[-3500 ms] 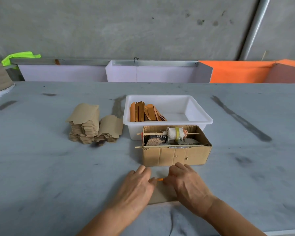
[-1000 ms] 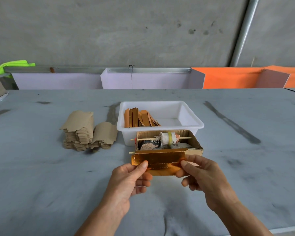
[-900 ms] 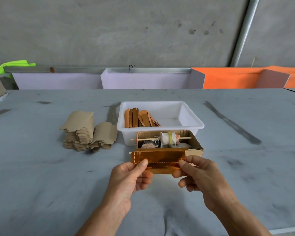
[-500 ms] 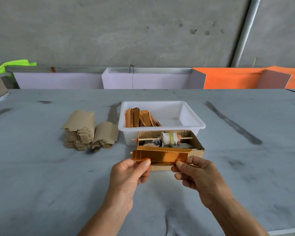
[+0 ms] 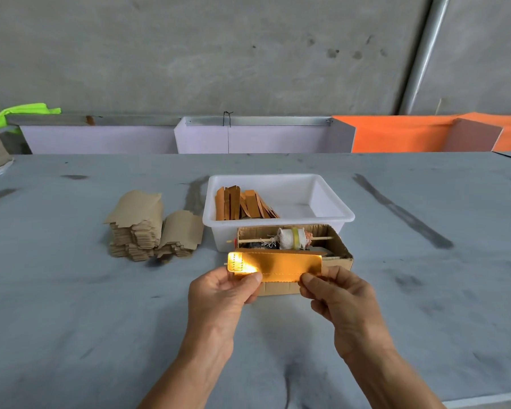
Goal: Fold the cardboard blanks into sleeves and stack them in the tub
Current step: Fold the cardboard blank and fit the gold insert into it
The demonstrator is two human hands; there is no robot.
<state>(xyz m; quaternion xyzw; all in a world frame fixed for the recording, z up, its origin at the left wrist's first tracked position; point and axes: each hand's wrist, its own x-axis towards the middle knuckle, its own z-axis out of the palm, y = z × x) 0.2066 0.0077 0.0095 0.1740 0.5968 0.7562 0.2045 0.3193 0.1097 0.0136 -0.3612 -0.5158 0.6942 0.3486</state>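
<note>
Gold foil glints on the folded sleeve [image 5: 278, 265], which in the head view is held flat and level in the air above the near middle of the grey worktop [image 5: 71, 305], just in front of a small open cardboard box [image 5: 337, 255]. The left hand [image 5: 222, 293] pinches the sleeve's left end, thumb pressed on the shiny face with the fingers curled behind it. The right hand [image 5: 337, 293] pinches the lower right corner the same way, thumb tip on the front, the other fingers tucked underneath. A bright glare sits on the sleeve's left end, beside a stitched-looking perforated line. The cardboard box holds a stick laid across it carrying a wrapped white roll [image 5: 289, 238]; its other contents are too dim to tell. Touching the box's far side stands the white tub [image 5: 334, 214], towards the middle of the worktop, with several orange-brown folded sleeves [image 5: 242, 203] leaning on edge in its left end. Left of the tub, near but apart from it, lie 2 stacks of brown cardboard blanks [image 5: 142, 228], side by side and touching.
</note>
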